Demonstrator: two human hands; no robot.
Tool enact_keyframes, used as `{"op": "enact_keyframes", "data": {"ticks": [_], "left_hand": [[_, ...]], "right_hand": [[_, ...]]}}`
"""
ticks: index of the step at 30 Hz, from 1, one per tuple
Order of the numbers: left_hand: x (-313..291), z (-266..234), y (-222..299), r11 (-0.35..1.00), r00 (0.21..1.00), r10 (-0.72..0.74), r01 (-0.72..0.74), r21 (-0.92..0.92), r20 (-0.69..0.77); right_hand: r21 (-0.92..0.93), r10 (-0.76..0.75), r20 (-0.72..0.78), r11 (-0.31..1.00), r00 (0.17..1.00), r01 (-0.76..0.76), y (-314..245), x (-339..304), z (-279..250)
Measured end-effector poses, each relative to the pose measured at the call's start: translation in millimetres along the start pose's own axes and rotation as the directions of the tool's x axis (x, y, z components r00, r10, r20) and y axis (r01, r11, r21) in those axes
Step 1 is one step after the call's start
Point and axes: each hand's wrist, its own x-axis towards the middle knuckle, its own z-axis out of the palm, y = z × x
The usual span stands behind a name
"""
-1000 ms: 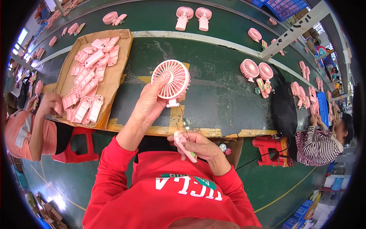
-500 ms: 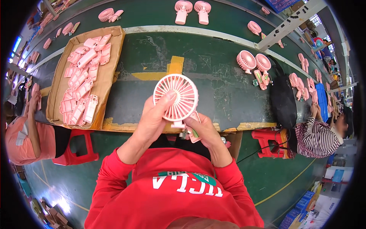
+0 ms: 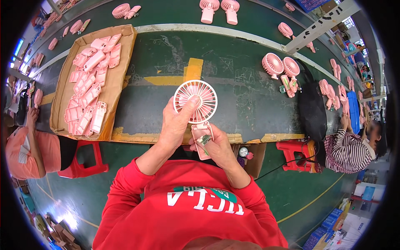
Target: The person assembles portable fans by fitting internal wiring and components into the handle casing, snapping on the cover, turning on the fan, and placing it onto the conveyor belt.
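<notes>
A pink handheld fan (image 3: 204, 93) is held at the near edge of the workbench, its round grille facing up. My left hand (image 3: 177, 121) is closed on the grille's left side, with the thumb resting on the front near the hub. Below the grille hangs the open handle shell (image 3: 200, 151), where a green circuit board (image 3: 204, 139) shows. My right hand (image 3: 220, 146) is closed around the handle from the right; some of its fingers are hidden behind it. Left of my hands, a cardboard tray (image 3: 118, 89) holds several pink handle shells (image 3: 93, 60).
On the bench at right lie two pink fans (image 3: 273, 64) with open handles, beside a black bag (image 3: 311, 110). More fans (image 3: 231, 10) stand on the green strip beyond the metal rail (image 3: 183, 27). Co-workers sit at both sides, near red stools (image 3: 291, 155).
The fan's handle has swung from lower right to nearly straight below the grille, and its open inside now shows. My right hand has moved lower on it. Fans beyond the rail appear slightly further right.
</notes>
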Motion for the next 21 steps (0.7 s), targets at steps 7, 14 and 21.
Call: {"op": "enact_keyframes", "data": {"ticks": [7,14,21], "left_hand": [[9,-14,-2,0.979,0.999,-0.002,-0.007,0.205,0.046],[-8,-21,1,0.337,0.761,0.471,-0.622,0.706,0.445],[-9,-15,-11,0.375,0.755,0.375,-0.654,0.657,0.538]], "right_hand": [[-0.082,-0.022,-0.023,0.996,0.999,0.02,-1,9,-4],[-0.006,0.138,-0.143,0.99,0.98,-0.14,13,33,-27],[-0.039,0.102,-0.132,0.993,0.986,-0.108,9,34,-26]]}}
